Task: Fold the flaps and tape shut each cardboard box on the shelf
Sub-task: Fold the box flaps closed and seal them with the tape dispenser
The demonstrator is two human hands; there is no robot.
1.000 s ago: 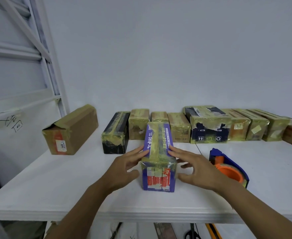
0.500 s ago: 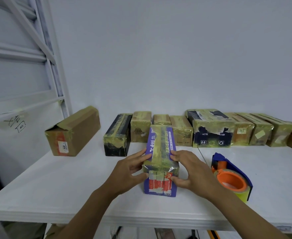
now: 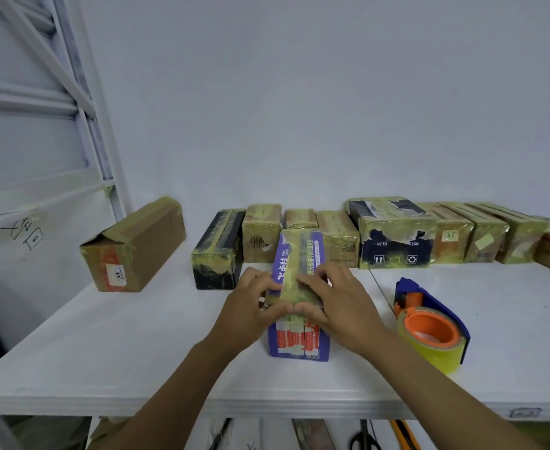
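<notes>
A narrow purple box (image 3: pixel 299 339) with a strip of yellowish tape along its top stands end-on at the front of the white shelf (image 3: pixel 137 345). My left hand (image 3: pixel 251 306) grips its near top corner from the left, thumb on the front face. From the right my right hand (image 3: pixel 335 303) grips the same end, fingers laid over the tape on top. The two thumbs nearly meet at the front edge. A blue tape dispenser (image 3: pixel 429 323) with an orange-cored roll of yellow tape lies just right of my right hand.
A brown box (image 3: pixel 134 245) with a loose end flap lies at the left. A row of several taped boxes (image 3: pixel 393 235) lines the back wall. A white metal frame (image 3: pixel 82 102) rises at the left. Scissors (image 3: pixel 364 436) and tools show below the shelf edge.
Both hands have closed in from the box's sides onto its near top end, fingers now curled over the tape. The box has barely shifted.
</notes>
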